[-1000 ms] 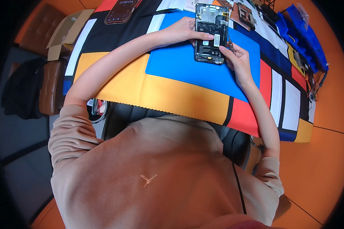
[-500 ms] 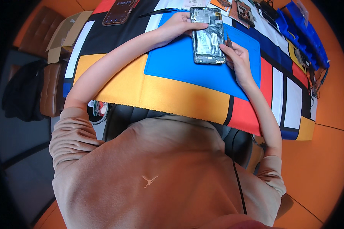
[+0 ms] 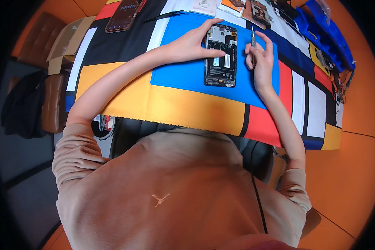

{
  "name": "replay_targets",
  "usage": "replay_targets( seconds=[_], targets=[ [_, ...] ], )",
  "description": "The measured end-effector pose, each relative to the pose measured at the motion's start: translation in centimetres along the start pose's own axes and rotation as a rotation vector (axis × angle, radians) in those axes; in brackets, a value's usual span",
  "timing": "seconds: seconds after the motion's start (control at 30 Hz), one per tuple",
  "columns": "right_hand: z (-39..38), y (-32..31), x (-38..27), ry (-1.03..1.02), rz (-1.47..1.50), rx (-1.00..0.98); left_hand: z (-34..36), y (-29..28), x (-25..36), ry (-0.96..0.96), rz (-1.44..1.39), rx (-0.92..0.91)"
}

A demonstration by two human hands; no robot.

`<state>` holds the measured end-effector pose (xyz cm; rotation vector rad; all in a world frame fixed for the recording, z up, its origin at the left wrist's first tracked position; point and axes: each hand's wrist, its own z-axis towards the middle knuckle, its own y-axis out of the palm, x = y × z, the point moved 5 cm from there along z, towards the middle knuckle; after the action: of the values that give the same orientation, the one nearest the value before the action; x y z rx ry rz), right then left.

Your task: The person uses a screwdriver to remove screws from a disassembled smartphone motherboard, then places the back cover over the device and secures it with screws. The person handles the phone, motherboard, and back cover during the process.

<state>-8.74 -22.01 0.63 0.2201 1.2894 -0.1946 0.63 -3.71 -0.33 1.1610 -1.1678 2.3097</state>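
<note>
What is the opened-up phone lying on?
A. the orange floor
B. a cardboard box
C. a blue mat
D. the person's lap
C: the opened phone lies flat on the blue mat, with the left hand steadying its edge and the right hand holding a thin tool beside it.

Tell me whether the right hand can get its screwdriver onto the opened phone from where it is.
Probably yes. The right hand holds the small screwdriver just beside the opened phone on the blue mat, nothing between them. The left hand only touches the phone's left edge and middle.
</note>
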Motion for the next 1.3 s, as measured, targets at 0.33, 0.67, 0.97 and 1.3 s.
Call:
replay_targets(
  seconds=[0.33, 0.67, 0.97, 1.3],
  targets=[
    [1.2, -1.2, -1.9, -0.220, -0.156, 0.039, -0.5, 0.8, -0.4, 0.001, 0.449, 0.005],
    [6.7, -2.5, 0.1, -0.101, -0.198, -0.076, -0.6, 0.5, 0.3, -0.035, 0.413, -0.018],
    [8.1, -3.6, 3.7, -0.024, -0.037, -0.083, -0.1, 0.0, 1.4, 0.098, 0.502, 0.027],
    [7.4, -3.2, 4.0, 0.050, -0.067, -0.035, 3.0, -0.2, 1.1, 0.109, 0.435, -0.140]
  ],
)
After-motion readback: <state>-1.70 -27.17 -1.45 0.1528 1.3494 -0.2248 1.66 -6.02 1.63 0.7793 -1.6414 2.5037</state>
